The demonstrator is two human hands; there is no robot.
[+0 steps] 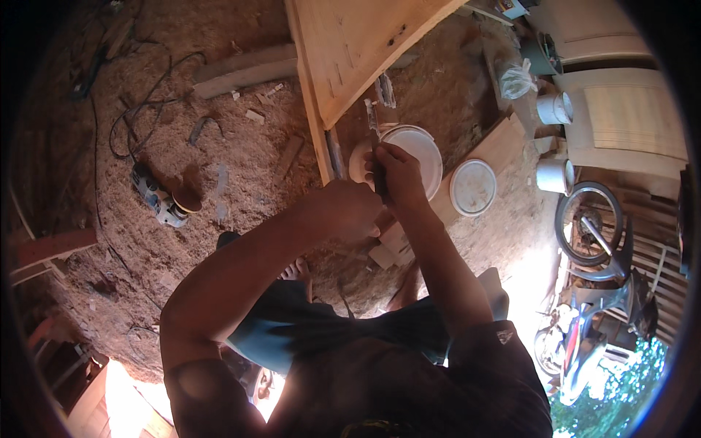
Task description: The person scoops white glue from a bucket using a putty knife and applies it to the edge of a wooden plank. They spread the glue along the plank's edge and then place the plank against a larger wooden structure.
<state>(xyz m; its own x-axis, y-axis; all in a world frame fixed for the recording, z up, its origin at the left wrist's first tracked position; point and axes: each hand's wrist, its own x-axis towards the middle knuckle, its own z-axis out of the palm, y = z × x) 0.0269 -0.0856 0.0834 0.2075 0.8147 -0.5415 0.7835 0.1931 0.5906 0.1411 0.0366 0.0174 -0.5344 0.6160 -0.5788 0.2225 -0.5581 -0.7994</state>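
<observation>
My right hand [400, 174] is closed round the dark handle of a narrow scraper [373, 120]. Its blade points away from me, and pale paste clings to the tip. Close beside it, my left hand [345, 210] is curled into a closed grip, back of the hand up. A narrow grey strip [335, 155] rises from the left fist along the wood edge; whether the hand holds it is hidden. Just beyond both hands stands a pale wooden panel [358, 55], its corner towards me. Partly behind the right hand is a round white bucket or lid [427, 157].
A second white lid [473, 187] lies right of it near a wooden board [504, 140]. On the sawdust-covered floor at left are an angle grinder [162, 197] and a looping cable [117, 139]. White pails [555, 176] and a motorbike [591, 306] stand at right.
</observation>
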